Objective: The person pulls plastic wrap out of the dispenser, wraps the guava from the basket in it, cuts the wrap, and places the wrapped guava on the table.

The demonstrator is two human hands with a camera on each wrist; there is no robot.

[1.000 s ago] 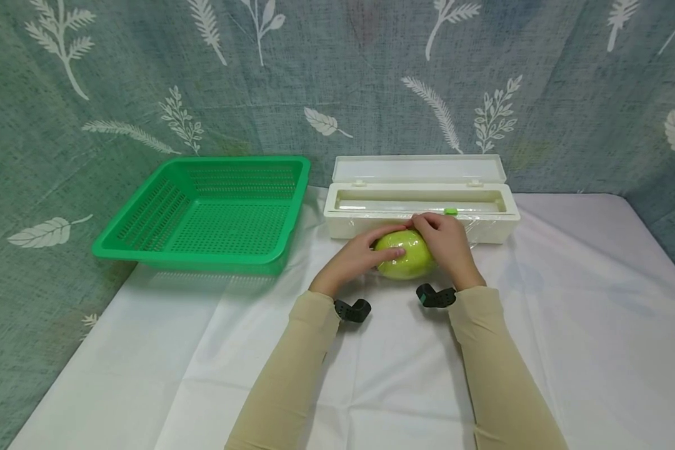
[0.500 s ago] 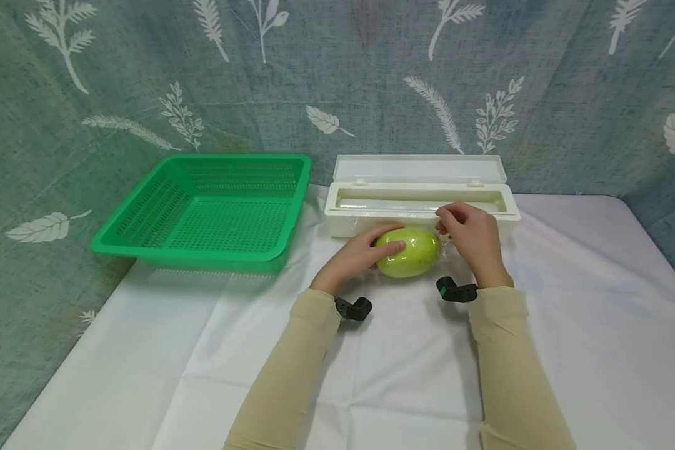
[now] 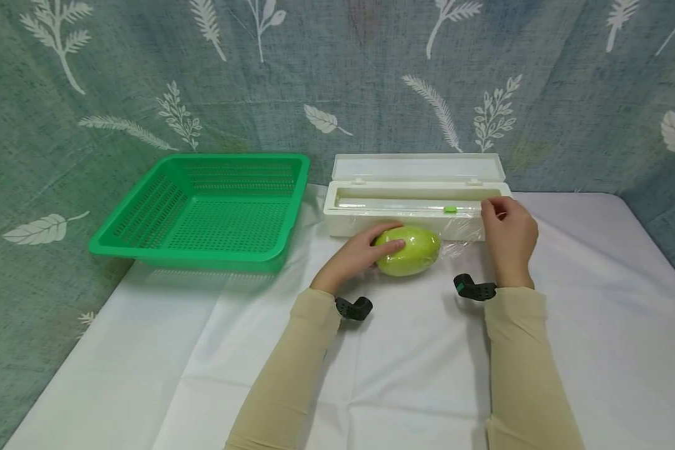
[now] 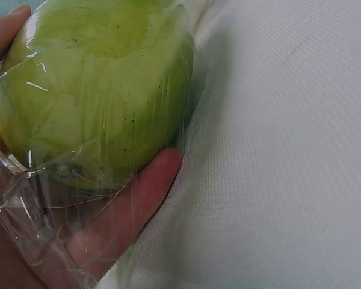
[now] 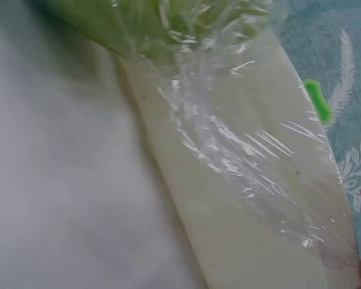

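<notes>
An oval yellow-green fruit point(image 3: 419, 253) with small dark specks rests on the table, clear plastic wrap drawn over it. My left hand point(image 3: 355, 257) grips its left side, thumb across the top; in the left wrist view, crumpled wrap point(image 4: 30, 211) gathers at its end. From the fruit, the wrap point(image 5: 228, 156) stretches to the right across the front of a white cling-film dispenser point(image 3: 365, 225). At the dispenser's right end, my right hand point(image 3: 510, 240) pinches the wrap by its edge. The dispenser's lid stands raised, and a green slider point(image 3: 450, 209) sits on its front edge.
A green perforated plastic basket point(image 3: 278, 257) stands on the left of the white cloth-covered table point(image 3: 405, 375). Behind everything hangs a grey-green curtain point(image 3: 371, 75) with white leaf prints. The dispenser's raised lid point(image 3: 419, 167) is close to it.
My right hand has moved right from the fruit's top to the dispenser's right end, drawing the wrap out sideways. The green slider shows again. My left hand and the fruit stay put.
</notes>
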